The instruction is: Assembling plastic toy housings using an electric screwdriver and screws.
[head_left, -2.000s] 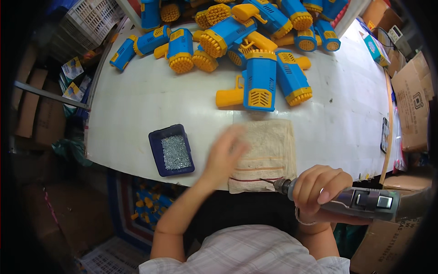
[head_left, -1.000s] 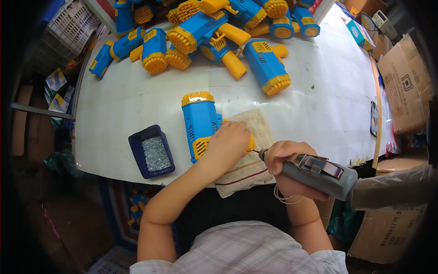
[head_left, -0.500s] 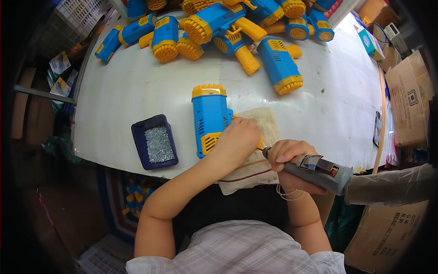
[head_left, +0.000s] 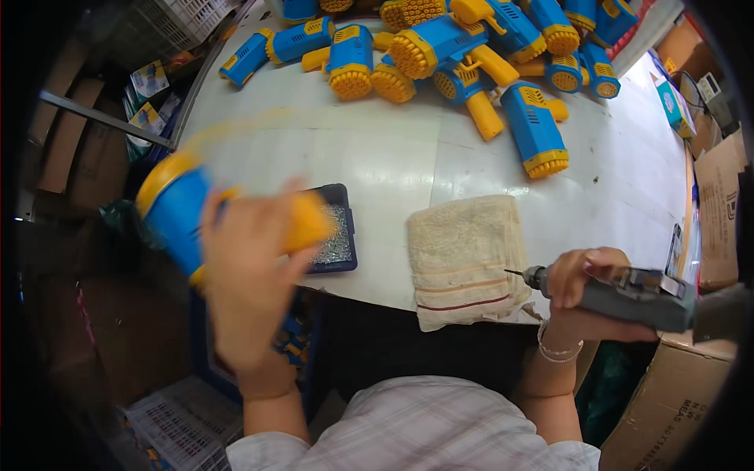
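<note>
My left hand (head_left: 250,263), smeared by motion, grips a blue-and-yellow toy bubble gun (head_left: 179,210) by its yellow handle. The gun hangs off the table's left front side and partly covers a dark blue tray (head_left: 350,235) of small silver screws (head_left: 336,239). On the right, my right hand (head_left: 577,286) is wrapped round a grey electric screwdriver (head_left: 648,302). Its thin bit points left, over the right edge of a folded beige cloth (head_left: 463,243). Nothing lies on that cloth.
Several more blue-and-yellow toy guns (head_left: 440,47) are heaped across the back of the white table (head_left: 377,157). Below the front edge at left stands a blue bin (head_left: 206,337) with similar parts. Cardboard boxes (head_left: 719,212) line the right side; a white crate (head_left: 177,23) is at far left.
My left hand has lifted the toy gun off the cloth area and swung it left past the screw tray. The screwdriver has come away from the gun. The view has shifted left.
</note>
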`<state>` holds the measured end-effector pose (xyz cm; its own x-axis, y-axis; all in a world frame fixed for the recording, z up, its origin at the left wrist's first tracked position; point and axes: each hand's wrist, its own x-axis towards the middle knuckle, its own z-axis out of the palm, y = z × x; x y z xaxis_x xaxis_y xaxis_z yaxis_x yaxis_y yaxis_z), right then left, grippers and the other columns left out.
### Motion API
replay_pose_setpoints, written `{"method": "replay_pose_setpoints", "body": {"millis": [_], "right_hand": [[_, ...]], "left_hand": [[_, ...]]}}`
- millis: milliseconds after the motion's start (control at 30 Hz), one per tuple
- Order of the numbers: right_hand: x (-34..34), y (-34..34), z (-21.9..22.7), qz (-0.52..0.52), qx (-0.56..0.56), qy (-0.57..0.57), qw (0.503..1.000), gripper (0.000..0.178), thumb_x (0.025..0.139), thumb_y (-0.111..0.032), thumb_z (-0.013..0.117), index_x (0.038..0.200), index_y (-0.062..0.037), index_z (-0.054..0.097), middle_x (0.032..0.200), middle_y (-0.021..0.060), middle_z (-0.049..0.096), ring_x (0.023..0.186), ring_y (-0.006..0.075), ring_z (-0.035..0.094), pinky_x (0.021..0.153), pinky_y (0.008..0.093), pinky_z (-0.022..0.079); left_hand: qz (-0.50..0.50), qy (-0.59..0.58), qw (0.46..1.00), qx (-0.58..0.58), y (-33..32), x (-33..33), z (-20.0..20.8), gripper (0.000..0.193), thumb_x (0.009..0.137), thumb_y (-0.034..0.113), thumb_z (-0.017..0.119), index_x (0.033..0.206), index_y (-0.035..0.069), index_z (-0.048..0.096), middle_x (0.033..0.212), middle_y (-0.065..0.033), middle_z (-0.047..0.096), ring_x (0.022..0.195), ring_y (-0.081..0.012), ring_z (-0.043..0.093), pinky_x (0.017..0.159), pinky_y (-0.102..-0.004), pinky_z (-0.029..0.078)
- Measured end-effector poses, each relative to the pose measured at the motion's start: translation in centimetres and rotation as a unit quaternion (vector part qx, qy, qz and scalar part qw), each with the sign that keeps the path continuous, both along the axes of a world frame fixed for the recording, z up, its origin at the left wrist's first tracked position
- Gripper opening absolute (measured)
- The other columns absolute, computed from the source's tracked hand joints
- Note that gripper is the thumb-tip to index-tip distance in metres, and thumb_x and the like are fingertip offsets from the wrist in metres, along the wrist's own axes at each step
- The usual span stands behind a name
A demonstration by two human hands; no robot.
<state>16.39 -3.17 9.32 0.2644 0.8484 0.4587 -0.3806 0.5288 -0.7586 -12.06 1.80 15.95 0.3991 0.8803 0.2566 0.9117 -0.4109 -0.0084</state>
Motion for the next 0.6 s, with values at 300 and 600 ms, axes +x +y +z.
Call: {"method": "replay_pose_setpoints", "body": {"millis": [300, 600], "right_hand": [[-2.5, 0.3, -1.1, 0.043, -0.044, 0.019, 0.998, 0.097, 0.059, -0.088, 0.031, 0.089, 0.0016, 0.05, 0.045, 0.0016, 0.042, 0.036, 0.0115, 0.039, 0.035, 0.0234, 0.033], [-2.9, -1.0, 1.3, 0.081, -0.038, 0.011, 0.996, 0.088, 0.065, -0.084, 0.035, 0.086, 0.0005, 0.05, 0.054, 0.0042, 0.051, 0.042, 0.0127, 0.047, 0.036, 0.0236, 0.037]], "left_hand": [[0.01, -0.176, 0.971, -0.164, 0.1, -2.9, -12.4, 0.023, 0.073, 0.002, 0.061, 0.096, 0.004, 0.057, 0.088, -0.0137, 0.055, 0.079, -0.0305, 0.055, 0.07, -0.0335, 0.045], [0.132, -0.275, 0.933, -0.189, 0.3, -2.1, -13.3, 0.005, 0.081, 0.001, 0.052, 0.079, 0.0, 0.047, 0.068, -0.0104, 0.05, 0.059, -0.0216, 0.052, 0.054, -0.0307, 0.042]]}}
